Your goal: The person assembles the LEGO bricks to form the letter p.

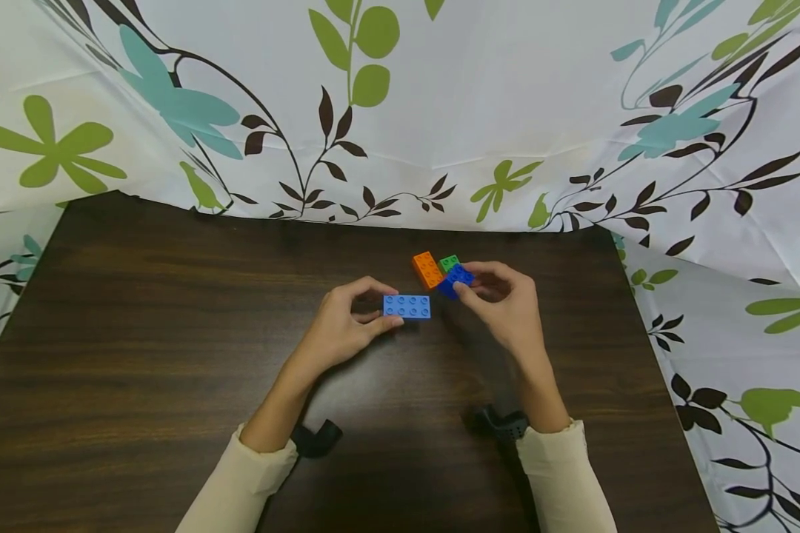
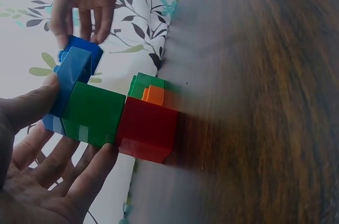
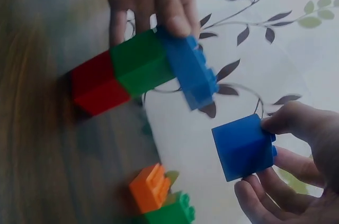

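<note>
A stack of toy building bricks stands upright by my left hand point(image 1: 336, 322): a red brick point(image 2: 148, 131) at the bottom, a green brick point(image 2: 95, 113) above it and a light blue brick point(image 1: 407, 306) across the top. Thumb and fingers of the left hand grip the upper part of this stack. In my right hand point(image 1: 512, 307), a dark blue brick point(image 3: 243, 149) is pinched between thumb and fingers. It is held in the air, to the right of the light blue brick and apart from it in the right wrist view.
On the dark wooden table point(image 1: 140, 333), an orange brick point(image 1: 428, 269) and a smaller-looking green brick point(image 1: 449, 263) lie close together beyond the hands. A white cloth point(image 1: 440, 126) with a leaf print hangs along the table's back edge and covers the sides.
</note>
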Available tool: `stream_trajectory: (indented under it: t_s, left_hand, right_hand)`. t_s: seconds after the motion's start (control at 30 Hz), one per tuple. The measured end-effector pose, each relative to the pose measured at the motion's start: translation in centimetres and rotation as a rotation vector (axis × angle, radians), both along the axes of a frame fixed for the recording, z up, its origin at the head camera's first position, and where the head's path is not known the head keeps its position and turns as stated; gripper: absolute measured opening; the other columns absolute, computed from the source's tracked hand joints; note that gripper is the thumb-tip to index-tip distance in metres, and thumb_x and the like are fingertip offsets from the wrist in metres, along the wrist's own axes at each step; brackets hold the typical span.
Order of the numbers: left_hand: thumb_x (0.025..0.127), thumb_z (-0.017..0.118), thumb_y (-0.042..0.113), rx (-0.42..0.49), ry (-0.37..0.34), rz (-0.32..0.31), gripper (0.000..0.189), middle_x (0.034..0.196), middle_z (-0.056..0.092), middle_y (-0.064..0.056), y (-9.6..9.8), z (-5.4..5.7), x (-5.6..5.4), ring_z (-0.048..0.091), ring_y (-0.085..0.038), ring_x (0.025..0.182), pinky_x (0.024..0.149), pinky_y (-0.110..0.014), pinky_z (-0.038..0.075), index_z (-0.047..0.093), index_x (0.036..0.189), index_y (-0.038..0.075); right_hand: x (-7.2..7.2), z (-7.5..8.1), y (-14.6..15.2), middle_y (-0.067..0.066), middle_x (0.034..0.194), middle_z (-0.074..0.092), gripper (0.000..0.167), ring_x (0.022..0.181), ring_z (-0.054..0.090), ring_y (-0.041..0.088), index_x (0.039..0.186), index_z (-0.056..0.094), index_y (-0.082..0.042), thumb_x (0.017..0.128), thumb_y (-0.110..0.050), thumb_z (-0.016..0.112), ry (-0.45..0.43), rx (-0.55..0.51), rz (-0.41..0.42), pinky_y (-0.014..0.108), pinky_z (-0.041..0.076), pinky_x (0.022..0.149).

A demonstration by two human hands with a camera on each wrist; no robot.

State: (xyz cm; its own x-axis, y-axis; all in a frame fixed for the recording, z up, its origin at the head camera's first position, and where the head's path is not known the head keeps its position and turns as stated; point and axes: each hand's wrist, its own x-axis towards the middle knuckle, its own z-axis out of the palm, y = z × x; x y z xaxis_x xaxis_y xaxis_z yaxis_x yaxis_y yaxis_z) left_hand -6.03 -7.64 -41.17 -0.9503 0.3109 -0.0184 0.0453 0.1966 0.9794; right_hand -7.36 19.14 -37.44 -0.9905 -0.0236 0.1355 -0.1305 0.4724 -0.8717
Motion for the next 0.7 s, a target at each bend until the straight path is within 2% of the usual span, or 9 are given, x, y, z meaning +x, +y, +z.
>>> stream_trajectory:
  t_s: [0.4,0.7]
  left_hand:
    - [0.091,0.088,0.011,-0.001,0.003,-0.003,0.033,0.136,0.07,-0.014,-0.1,-0.2,-0.2,0.067,-0.033,0.132,0.095,-0.036,0.063,0.074,0.122,0.009]
    - [0.092,0.087,0.011,0.015,0.014,-0.017,0.032,0.133,0.072,-0.015,-0.2,-0.3,-0.4,0.067,-0.035,0.132,0.097,-0.045,0.063,0.074,0.121,0.008]
  right_hand:
    - [0.4,1.9,-1.8,0.018,0.123,0.077,0.031,0.096,0.069,0.014,0.122,0.076,0.001,0.091,-0.001,0.083,0.013,-0.044,0.111,0.018,0.06,0.091]
    - [0.7,2.2,-3.1,0.017,0.122,0.075,0.032,0.1,0.068,0.019,0.123,0.076,0.001,0.091,0.002,0.082,0.01,-0.075,0.196,0.022,0.061,0.091]
